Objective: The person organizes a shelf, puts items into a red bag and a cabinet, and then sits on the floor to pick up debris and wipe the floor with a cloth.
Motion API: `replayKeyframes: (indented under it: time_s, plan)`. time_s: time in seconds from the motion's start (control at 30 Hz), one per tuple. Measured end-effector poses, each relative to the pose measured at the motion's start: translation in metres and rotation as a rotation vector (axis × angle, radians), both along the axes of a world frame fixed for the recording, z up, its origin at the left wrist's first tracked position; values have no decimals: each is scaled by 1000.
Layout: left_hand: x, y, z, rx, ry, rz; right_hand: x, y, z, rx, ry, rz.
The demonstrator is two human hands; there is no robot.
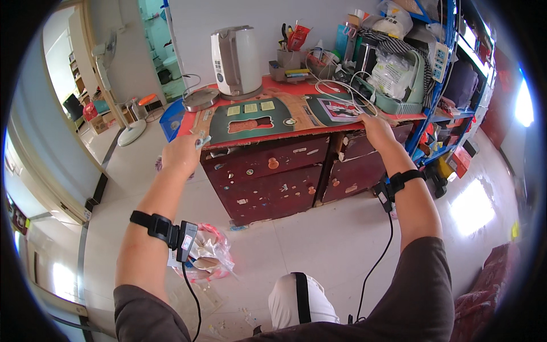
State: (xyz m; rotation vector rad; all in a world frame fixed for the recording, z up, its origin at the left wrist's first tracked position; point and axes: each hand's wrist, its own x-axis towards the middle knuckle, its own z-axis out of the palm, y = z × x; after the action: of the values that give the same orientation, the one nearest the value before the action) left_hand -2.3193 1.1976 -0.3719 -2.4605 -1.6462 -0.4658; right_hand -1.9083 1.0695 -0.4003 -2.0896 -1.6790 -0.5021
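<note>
A flattened printed cardboard sheet (256,122), dark green and brown with pictures, lies over the red top of a low cabinet. My right hand (376,131) is at its near right corner, fingers bent and closed on the edge. At the cabinet's near left corner, my left hand (181,154) is curled into a fist. A small pale bluish bit shows by its thumb, and a pinkish bit hangs below; what they belong to is hidden. Behind the sheet stands a white electric kettle (236,62), with a round metal lid-like piece (200,99) to its left.
White cables (336,88) trail across the sheet's right part. Grey holders (288,65) with tools and a green basket (399,105) of bagged things crowd the back. A blue shelf (441,102) stands right. On the floor are a lined waste bin (211,253) and a fan (132,132).
</note>
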Motion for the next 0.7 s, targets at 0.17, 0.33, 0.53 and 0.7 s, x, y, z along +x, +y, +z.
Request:
replayKeyframes:
  time_s: [0.17,0.33,0.53,0.7]
  plan:
    - [10,-6,5,-59,-60,17,9,-5,-9,-106,-122,-22]
    - [-14,0,-26,189,-104,-283,-2,-16,-35,69,-83,-30]
    - [-9,7,-34,137,-90,-207,21,-4,-48,192,-97,20]
    - [-9,-3,-35,117,-128,-106,-20,-12,-25,96,-92,-53]
